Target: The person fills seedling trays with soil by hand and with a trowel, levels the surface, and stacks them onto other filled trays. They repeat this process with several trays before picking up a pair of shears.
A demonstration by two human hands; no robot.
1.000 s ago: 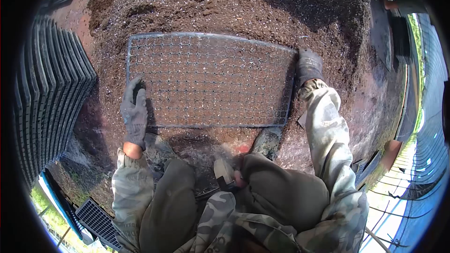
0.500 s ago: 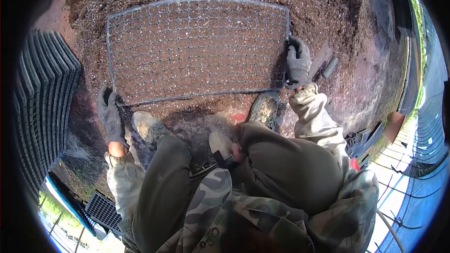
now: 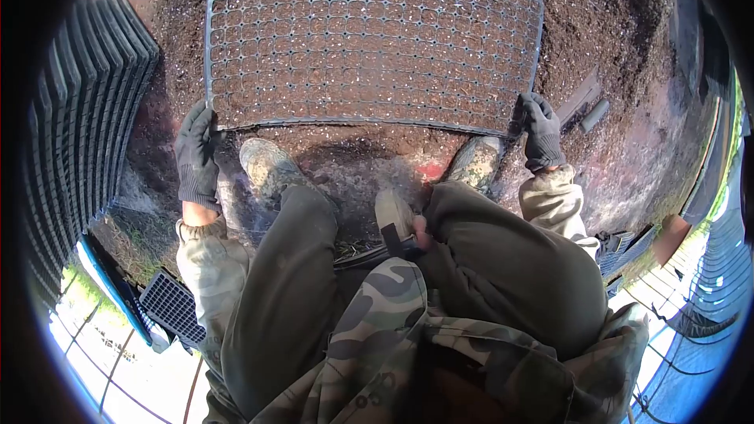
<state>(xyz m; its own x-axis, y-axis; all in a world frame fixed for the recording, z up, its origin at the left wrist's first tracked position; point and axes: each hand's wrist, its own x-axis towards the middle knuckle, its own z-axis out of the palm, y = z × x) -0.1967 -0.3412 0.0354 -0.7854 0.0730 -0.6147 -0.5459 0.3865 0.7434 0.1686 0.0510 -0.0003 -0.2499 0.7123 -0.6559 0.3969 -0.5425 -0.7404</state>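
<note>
A black seedling tray [image 3: 357,122] with many square cells, filled with dark soil, spans the upper middle of the view. My left hand [image 3: 196,141], in a dark knit glove, has its fingers closed at the tray's near left corner. At the near right corner, my right hand [image 3: 540,127] wears a matching glove and pinches the rim. Loose potting soil [image 3: 605,23] speckled with white surrounds the tray. Both boots, the left boot [image 3: 267,165] and the right boot [image 3: 477,163], stand just below the near edge.
Tall nested stacks of black trays [image 3: 90,102] rise at the left. A flat strip [image 3: 577,102] and a short grey cylinder [image 3: 595,115] lie right of my right hand. Another cell tray [image 3: 169,302] sits at lower left. Blue netting [image 3: 719,267] hangs at far right.
My right hand has slid from the tray's right side down to its near corner. The tray looks larger and slightly turned, its cell edges clearer. The whole view has shifted.
</note>
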